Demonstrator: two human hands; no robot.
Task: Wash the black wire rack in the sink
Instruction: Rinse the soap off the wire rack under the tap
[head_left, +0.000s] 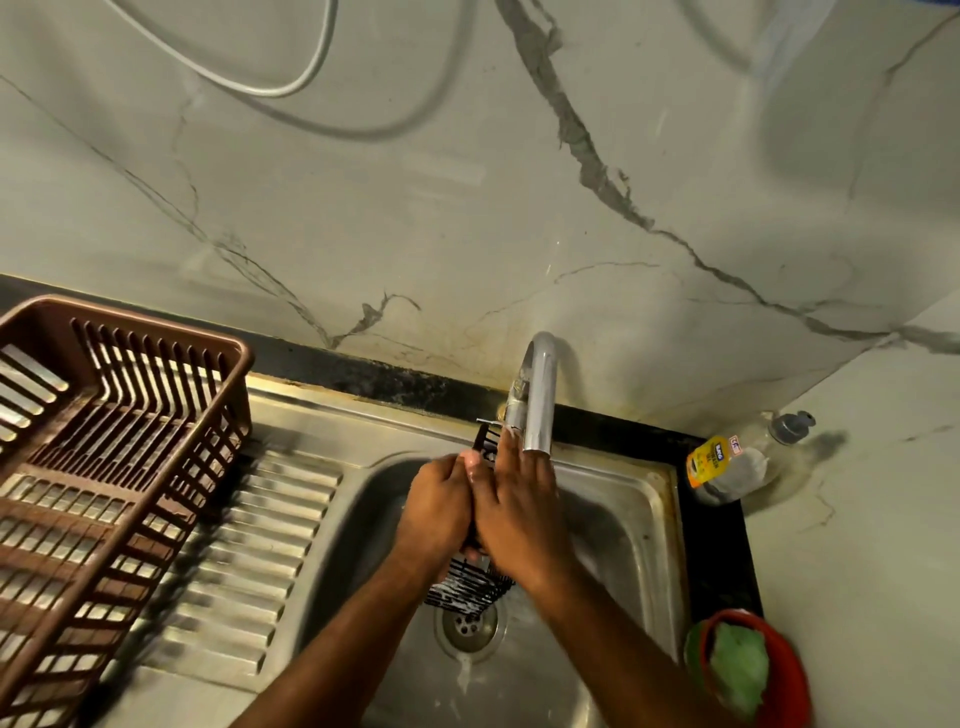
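The black wire rack (467, 584) is held upright over the steel sink (623, 545), under the tap (539, 395). Its soapy lower end shows below my hands, and a top corner pokes out above them. My left hand (436, 506) grips the rack from the left, fingers curled round it. My right hand (519, 512) lies flat against the rack's right side with straight fingers pointing up toward the spout. Most of the rack's middle is hidden by both hands.
A brown plastic dish basket (104, 467) sits on the ribbed drainboard (249, 561) at left. A dish soap bottle (737, 457) lies at the back right corner. A red bowl with a green scrubber (748, 670) stands at right. The drain (467, 626) lies below the rack.
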